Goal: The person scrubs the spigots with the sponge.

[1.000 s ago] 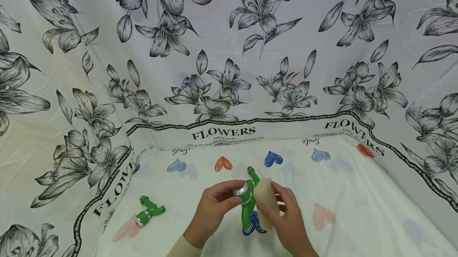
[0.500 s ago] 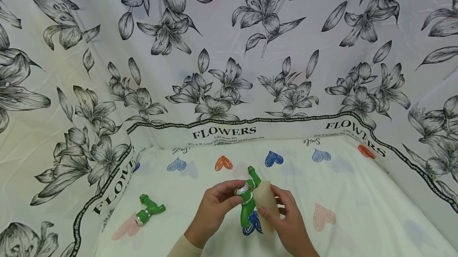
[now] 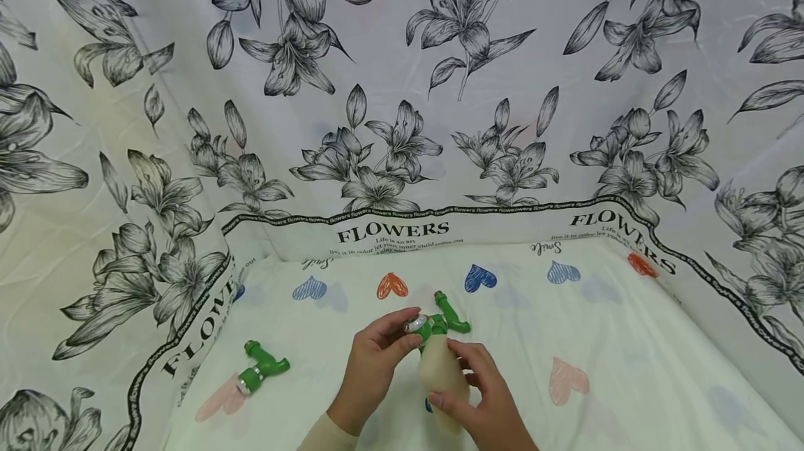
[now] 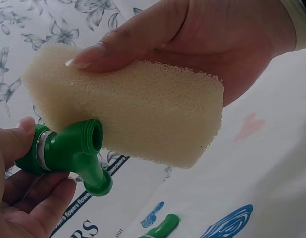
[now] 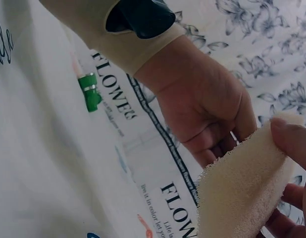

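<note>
My left hand (image 3: 373, 367) grips a green plastic tap (image 4: 69, 151) by its silver-banded handle end. The tap's open threaded end and spout show in the left wrist view. A thick beige sponge (image 3: 443, 371) is held in my right hand (image 3: 486, 395), thumb on one face and fingers behind. It lies right up against the tap and hides much of the tap's lower part in the head view. Just beyond the hands, a second green tap (image 3: 453, 317) lies on the cloth.
Another green tap (image 3: 262, 366) with a silver band lies on the cloth to the left. The white cloth (image 3: 628, 339) printed with hearts covers the work surface. A flower-printed curtain (image 3: 402, 158) rises at the back and sides.
The sponge has moved left and nearer to me, from beside the tap to across its lower part. The left hand with the tap has shifted slightly up and left.
</note>
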{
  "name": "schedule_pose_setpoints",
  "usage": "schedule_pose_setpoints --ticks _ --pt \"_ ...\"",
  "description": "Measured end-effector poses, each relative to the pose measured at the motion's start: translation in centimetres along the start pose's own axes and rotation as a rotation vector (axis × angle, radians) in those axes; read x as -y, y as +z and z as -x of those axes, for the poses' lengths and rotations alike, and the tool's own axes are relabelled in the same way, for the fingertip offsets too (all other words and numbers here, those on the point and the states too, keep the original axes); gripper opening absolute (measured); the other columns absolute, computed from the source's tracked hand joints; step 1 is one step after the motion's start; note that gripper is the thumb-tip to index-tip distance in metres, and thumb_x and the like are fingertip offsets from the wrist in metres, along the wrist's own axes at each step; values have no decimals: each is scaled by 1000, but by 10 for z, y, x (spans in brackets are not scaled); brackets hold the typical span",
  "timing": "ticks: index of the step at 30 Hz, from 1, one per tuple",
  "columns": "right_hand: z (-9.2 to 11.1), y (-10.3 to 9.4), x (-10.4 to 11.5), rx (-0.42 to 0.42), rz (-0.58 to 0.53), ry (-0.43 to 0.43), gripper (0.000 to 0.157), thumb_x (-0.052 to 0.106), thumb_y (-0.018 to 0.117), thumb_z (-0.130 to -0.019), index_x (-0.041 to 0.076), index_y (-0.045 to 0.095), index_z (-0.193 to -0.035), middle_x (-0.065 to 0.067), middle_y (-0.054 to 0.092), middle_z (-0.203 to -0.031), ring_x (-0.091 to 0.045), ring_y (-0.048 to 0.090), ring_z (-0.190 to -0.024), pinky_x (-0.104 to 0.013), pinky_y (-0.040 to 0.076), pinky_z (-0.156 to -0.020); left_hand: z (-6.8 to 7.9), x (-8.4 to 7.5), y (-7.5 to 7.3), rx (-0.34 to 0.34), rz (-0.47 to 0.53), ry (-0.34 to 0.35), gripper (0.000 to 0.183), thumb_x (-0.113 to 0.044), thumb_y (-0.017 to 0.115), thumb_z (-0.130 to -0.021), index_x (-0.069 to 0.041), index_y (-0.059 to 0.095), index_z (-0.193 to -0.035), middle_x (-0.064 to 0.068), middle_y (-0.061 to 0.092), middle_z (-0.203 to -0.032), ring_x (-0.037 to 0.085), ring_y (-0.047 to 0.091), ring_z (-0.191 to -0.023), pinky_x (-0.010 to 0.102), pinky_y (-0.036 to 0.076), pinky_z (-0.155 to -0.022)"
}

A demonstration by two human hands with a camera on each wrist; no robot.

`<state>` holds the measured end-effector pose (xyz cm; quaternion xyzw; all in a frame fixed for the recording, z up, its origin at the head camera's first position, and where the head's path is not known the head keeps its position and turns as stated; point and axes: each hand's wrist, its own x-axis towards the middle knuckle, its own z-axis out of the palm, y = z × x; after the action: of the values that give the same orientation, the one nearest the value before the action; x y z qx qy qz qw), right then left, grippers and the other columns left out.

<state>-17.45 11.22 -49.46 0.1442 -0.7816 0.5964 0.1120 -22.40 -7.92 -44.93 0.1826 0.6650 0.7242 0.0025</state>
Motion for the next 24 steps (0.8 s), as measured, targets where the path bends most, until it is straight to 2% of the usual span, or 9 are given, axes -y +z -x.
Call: schedule_pose_setpoints --ticks 2,4,12,19,24 --pt "0 0 0 5 4 -41 63 32 79 -80 28 50 -135 7 52 -120 -17 53 -99 -33 52 -76 1 -4 2 -15 0 4 35 -11 70 -87 -9 64 -122 12 64 -116 30 61 -104 35 52 -86" --pt "1 0 1 3 13 -37 63 33 80 -79 29 50 -135 8 52 -121 -16 53 -99 -33 52 -76 1 -3 2 -22 2 -4 35 -11 70 -87 -10 64 -121 11 64 -115 29 62 -104 35 53 -86" --pt "0 0 2 -33 14 46 64 39 82 -74 34 53 -131 10 54 -117 -14 53 -101 -33 51 -78 -2 17 -3 -18 18 -22 38 -12 73 -85 -13 64 -122 10 64 -117 29 61 -105 35 53 -86" --pt "-3 0 4 -43 22 147 61 47 80 -73 39 53 -127 11 54 -115 -13 53 -103 -33 50 -81 0 14 -2 9 19 -9 39 -15 73 -85 -11 63 -123 8 64 -117 29 61 -105 36 53 -85" --pt "-5 -1 2 -57 27 203 62 51 79 -73 39 52 -128 11 53 -117 -13 53 -102 -34 50 -82 3 10 -2 41 18 7 37 -11 70 -87 -8 62 -124 10 63 -120 30 60 -106 36 53 -85"
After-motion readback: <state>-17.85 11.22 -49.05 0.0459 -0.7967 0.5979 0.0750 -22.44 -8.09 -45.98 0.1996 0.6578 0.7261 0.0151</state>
